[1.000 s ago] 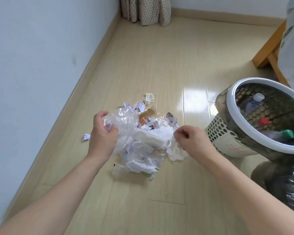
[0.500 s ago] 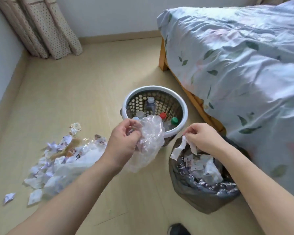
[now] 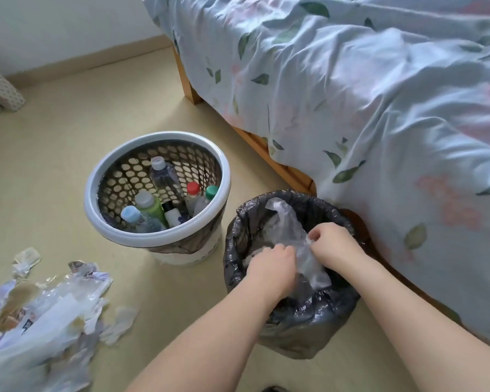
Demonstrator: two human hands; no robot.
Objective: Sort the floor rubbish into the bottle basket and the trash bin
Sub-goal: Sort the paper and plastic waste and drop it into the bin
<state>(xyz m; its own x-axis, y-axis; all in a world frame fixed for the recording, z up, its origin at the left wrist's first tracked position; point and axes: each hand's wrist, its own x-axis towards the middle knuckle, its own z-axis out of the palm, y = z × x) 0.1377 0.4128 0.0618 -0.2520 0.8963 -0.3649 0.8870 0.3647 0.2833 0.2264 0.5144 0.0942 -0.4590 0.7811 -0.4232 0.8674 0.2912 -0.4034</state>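
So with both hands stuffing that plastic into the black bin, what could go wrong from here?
1. The crumpled clear plastic wrap rises above the rim of the black-bagged trash bin, so it may spring back out once the left hand and right hand let go.
2. Pushing down could drag the loose bag liner into the bin.

Bin (image 3: 239, 244) mouth, lower centre: mostly filled by both hands and clear plastic (image 3: 287, 227); a gap stays open at its far rim. Basket (image 3: 156, 239) just left of bin, narrow floor strip between them; bottles (image 3: 164, 176) leave open room at its top. Bed (image 3: 351, 108) walls off the right, close against the bin. Litter pile (image 3: 48, 309) blocks lower left. Bare floor (image 3: 68, 114) upper left.
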